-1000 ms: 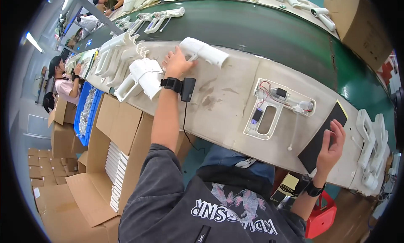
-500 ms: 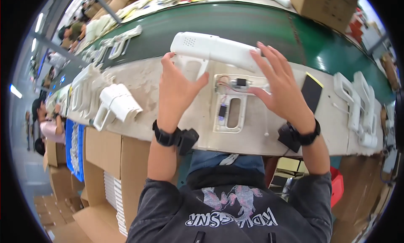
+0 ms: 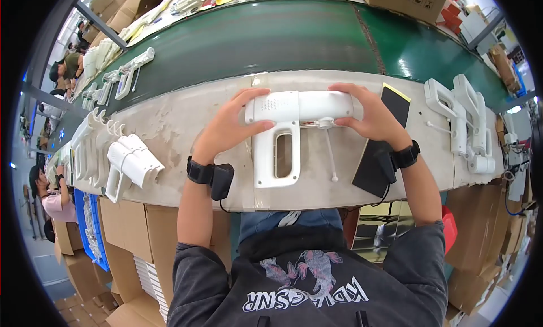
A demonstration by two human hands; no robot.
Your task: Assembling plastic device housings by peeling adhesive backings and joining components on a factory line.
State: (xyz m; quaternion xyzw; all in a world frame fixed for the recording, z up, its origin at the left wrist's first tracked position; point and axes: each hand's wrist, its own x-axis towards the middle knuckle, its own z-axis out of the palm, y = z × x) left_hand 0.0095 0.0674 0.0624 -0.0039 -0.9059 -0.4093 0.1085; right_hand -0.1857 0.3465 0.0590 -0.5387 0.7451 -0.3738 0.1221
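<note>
A white plastic gun-shaped housing [image 3: 325,105] lies on the worktable in front of me, its looped handle toward my body. My left hand [image 3: 229,126] clasps the vented end of the barrel between thumb and fingers. At the other end, my right hand [image 3: 373,113] pinches the barrel the same way. The upper shell covers the lower shell, so the parts inside are hidden. Just below the barrel, a thin white rod [image 3: 331,154] with a round base sticks out toward me; some wire shows beside that base.
A black pad [image 3: 371,171] with a yellow edge lies right of the housing. White shells stand at the left [image 3: 136,157], and finished-looking housings [image 3: 475,117] lie at the right. Beyond the worktable runs a green conveyor belt [image 3: 283,38]. Cardboard boxes [image 3: 127,225] stand below left.
The white upper shell has come down from my raised hands onto the open lower shell, covering its wires and black components. Both hands have lowered and now clasp the barrel's ends.
</note>
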